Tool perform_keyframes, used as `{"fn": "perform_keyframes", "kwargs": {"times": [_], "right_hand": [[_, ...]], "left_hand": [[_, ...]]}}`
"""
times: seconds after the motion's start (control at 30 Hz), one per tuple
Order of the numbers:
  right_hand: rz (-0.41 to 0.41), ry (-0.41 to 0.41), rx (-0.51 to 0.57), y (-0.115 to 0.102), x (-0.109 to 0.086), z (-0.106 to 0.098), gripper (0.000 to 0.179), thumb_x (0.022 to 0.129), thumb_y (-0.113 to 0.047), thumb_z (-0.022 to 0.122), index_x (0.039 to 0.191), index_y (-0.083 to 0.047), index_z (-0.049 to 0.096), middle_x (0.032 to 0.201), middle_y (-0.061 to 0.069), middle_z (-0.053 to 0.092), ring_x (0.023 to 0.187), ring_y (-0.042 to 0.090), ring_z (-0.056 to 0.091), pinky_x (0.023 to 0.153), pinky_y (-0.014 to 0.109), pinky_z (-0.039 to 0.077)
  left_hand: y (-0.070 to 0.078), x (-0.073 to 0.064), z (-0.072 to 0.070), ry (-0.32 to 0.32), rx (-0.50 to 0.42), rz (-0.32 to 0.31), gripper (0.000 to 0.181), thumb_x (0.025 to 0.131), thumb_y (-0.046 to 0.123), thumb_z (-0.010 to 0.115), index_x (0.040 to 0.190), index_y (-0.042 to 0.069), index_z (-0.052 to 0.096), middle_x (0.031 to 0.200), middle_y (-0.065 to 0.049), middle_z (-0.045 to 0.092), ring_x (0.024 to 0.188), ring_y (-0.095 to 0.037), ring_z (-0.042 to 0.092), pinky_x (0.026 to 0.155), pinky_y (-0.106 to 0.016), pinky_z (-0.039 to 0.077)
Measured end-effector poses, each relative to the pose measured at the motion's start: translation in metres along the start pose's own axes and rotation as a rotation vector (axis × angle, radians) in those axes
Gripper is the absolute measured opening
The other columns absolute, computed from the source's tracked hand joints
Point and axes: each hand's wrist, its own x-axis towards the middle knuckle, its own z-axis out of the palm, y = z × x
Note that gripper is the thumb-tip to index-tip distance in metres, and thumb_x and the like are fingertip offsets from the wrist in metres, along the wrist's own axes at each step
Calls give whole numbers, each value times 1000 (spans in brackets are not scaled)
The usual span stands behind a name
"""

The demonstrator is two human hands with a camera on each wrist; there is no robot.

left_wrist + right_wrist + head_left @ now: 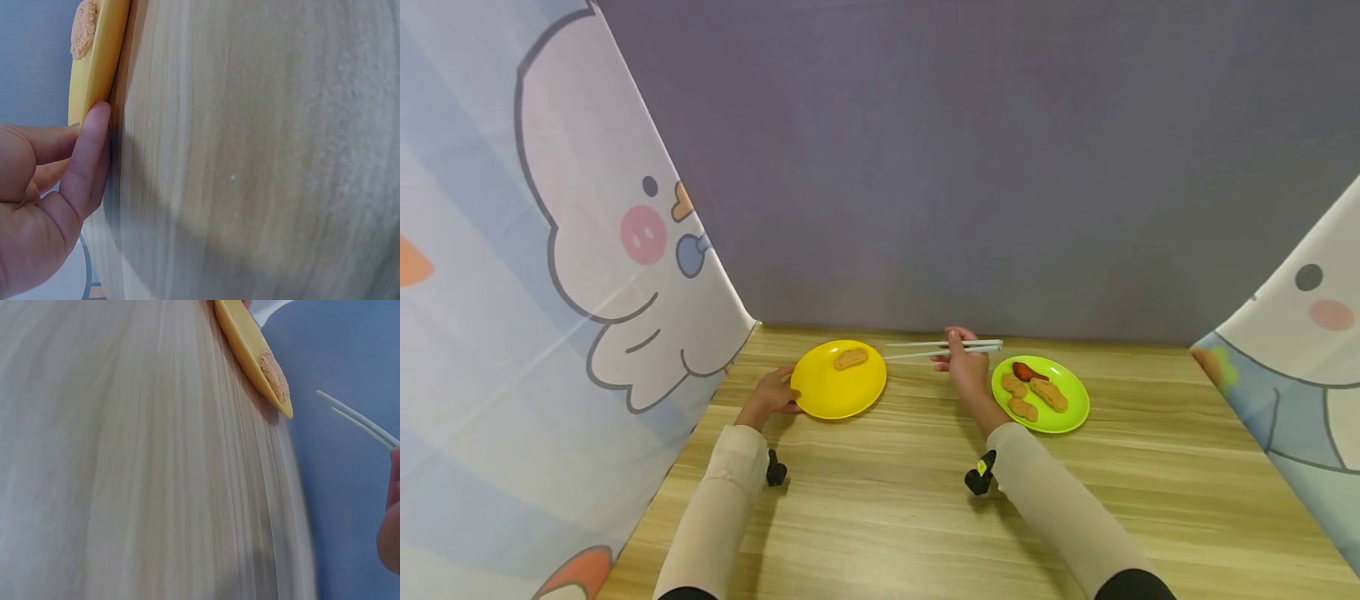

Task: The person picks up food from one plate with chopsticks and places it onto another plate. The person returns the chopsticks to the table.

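My left hand pinches the left rim of a yellow plate. In the left wrist view, the fingers of that hand meet at the plate's edge. One tan breaded piece of food, like a chicken nugget, lies toward the back of this plate. My right hand holds a pair of pale chopsticks, tips pointing left toward the yellow plate and a little apart. Nothing is between the tips of the chopsticks in the right wrist view.
Right of my right hand, a green plate bears a red-brown drumstick and several breaded pieces. A grey wall rises behind the wooden table. Cartoon-printed curtains flank both sides.
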Motion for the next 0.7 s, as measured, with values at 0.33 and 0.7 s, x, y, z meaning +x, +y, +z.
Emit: {"fn": "perform_keyframes", "kwargs": {"times": [0.33,0.7], "right_hand": [[-29,-39,-158,4,6,27,31,97,-25,56,122,-8,61,91,12,64,68,30,72,40,27,53],[-10,-57,-200,14,7,45,31,96,-29,57,121,-10,62,107,32,63,77,43,69,38,27,51]], "left_hand": [[-4,3,1,12,-28,12,67,87,-6,57,148,7,32,140,-32,41,66,-13,62,64,-30,62],[-3,3,3,30,34,28,66,86,-3,59,147,8,35,141,-31,40,69,-14,64,62,-29,62]]}}
